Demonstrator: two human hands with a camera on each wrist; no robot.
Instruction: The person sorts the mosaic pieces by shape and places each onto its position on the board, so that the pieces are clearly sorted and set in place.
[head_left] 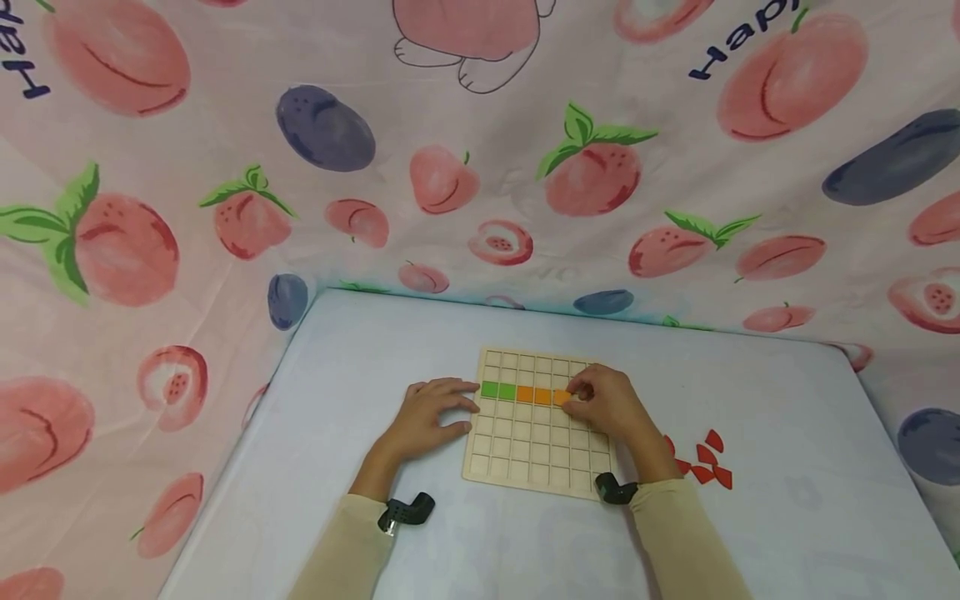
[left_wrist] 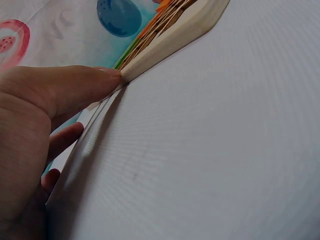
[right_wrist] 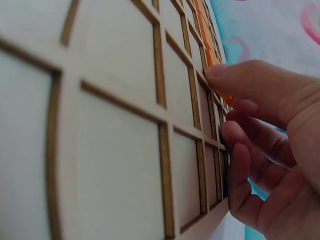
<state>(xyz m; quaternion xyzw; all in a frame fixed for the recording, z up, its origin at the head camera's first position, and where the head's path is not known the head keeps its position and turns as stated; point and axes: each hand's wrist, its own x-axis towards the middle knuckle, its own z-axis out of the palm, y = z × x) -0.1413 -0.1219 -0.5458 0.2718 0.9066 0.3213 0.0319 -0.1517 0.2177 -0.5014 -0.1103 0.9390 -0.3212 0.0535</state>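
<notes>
A pale wooden grid board (head_left: 517, 451) lies flat on the table. One of its rows holds two green square tiles (head_left: 498, 391) and then orange square tiles (head_left: 534, 395). My left hand (head_left: 423, 421) rests at the board's left edge, fingers spread and loosely bent; the left wrist view shows the thumb (left_wrist: 95, 82) touching the board's side. With thumb and fingertips, my right hand (head_left: 609, 402) pinches the rightmost orange tile (head_left: 559, 398) at its square in that row. In the right wrist view the hand partly hides this orange tile (right_wrist: 212, 52).
Several red curved-edge pieces (head_left: 706, 454) lie on the white table (head_left: 795, 500) right of the board, partly behind my right forearm. A fruit-print cloth (head_left: 495, 183) hangs behind and at the sides. Each wrist carries a black camera (head_left: 408, 508).
</notes>
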